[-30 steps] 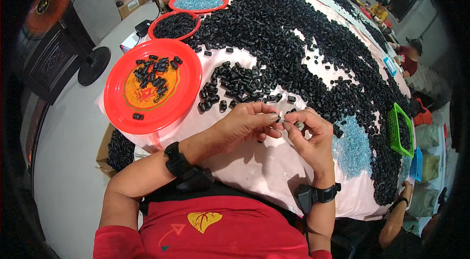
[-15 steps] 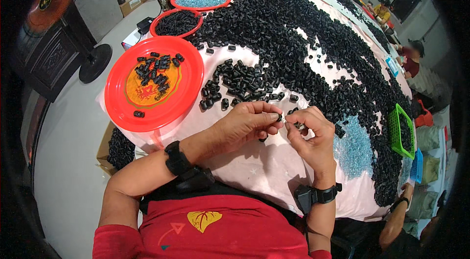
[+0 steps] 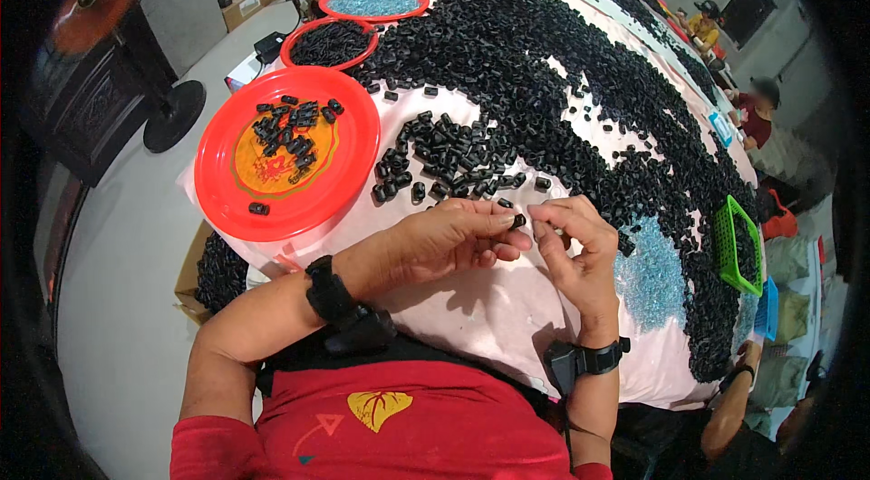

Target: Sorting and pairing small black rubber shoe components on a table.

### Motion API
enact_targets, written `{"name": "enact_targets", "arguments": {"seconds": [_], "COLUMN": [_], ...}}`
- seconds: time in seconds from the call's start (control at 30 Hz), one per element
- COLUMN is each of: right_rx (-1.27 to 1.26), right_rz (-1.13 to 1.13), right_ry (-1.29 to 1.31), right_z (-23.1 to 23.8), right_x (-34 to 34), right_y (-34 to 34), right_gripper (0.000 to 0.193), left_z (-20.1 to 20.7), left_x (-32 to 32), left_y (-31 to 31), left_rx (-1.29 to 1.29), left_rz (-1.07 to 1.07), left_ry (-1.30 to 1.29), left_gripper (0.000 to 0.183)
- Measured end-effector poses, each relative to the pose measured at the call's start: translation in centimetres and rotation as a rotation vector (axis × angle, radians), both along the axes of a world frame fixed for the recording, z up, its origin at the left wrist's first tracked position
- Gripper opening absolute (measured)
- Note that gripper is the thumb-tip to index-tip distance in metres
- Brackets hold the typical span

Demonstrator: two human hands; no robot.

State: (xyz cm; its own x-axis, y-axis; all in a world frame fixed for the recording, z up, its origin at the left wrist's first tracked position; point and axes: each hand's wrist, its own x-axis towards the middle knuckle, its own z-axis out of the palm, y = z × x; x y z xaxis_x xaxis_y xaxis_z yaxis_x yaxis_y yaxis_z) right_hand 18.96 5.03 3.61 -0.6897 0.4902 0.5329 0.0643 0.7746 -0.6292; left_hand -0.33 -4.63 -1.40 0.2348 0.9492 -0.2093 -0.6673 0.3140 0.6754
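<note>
Over the near edge of the cloth my two hands meet, fingertips almost touching. My left hand (image 3: 453, 235) pinches a small black plastic piece (image 3: 519, 221) between thumb and forefinger, its other fingers curled below. Just to the right, my right hand (image 3: 580, 240) has its thumb and forefinger pressed together beside that piece; whatever they may hold is too small to make out. Beyond my hands lies a small heap of black plastic pieces (image 3: 453, 149). A pile of tiny clear bluish pieces (image 3: 654, 276) is spread to the right of my right hand.
A red plate (image 3: 217, 154) with several black pieces stands at left. Behind it are red trays of black parts (image 3: 331, 43) and bluish pieces (image 3: 373, 0). A large black heap (image 3: 544, 54) covers the table. Right: a green basket (image 3: 728, 244). Co-workers sit around; a fan (image 3: 177, 116) stands left.
My left hand has turned slightly, showing more of its curled fingers and of the black piece. My right fingertips have shifted a little and are still close to it.
</note>
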Motion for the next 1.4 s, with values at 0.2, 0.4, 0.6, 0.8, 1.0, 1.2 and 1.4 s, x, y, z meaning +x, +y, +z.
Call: {"name": "enact_targets", "arguments": {"seconds": [0.2, 0.4, 0.6, 0.8, 1.0, 1.2, 1.4], "right_rx": [0.067, 0.21, -0.244, -0.178, -0.094, -0.123, -0.266], "right_rz": [-0.073, -0.057, -0.128, -0.084, -0.044, -0.037, 0.006], "right_ry": [-0.341, -0.353, -0.133, -0.068, -0.086, 0.026, 0.009], "right_z": [-1.4, -1.7, -1.6, -1.4, -1.0, -1.0, -1.0], "right_x": [0.4, 0.2, -0.3, -0.5, -0.5, -0.5, -0.5], "right_y": [1.2, 1.4, 0.3, 0.0, 0.1, 0.0, -0.3], "right_gripper": [0.019, 0.019, 0.017, 0.022, 0.021, 0.02, 0.022], "left_z": [0.4, 0.0, 0.4, -0.4, -0.8, -1.0, -0.6], "left_x": [-1.7, -1.3, -0.6, 0.2, 0.3, 0.3, 0.2], "left_y": [-0.3, -0.2, -0.8, -0.6, -0.5, -0.1, -0.2], "left_rx": [0.081, 0.129, 0.125, 0.239, 0.212, 0.175, 0.213], "left_rz": [0.144, 0.142, 0.142, 0.057, 0.087, 0.147, 0.161], "left_ry": [-0.179, -0.034, 0.066, 0.077, 0.074, 0.133, 0.218], "left_gripper": [0.015, 0.024, 0.031, 0.033, 0.031, 0.03, 0.03]}}
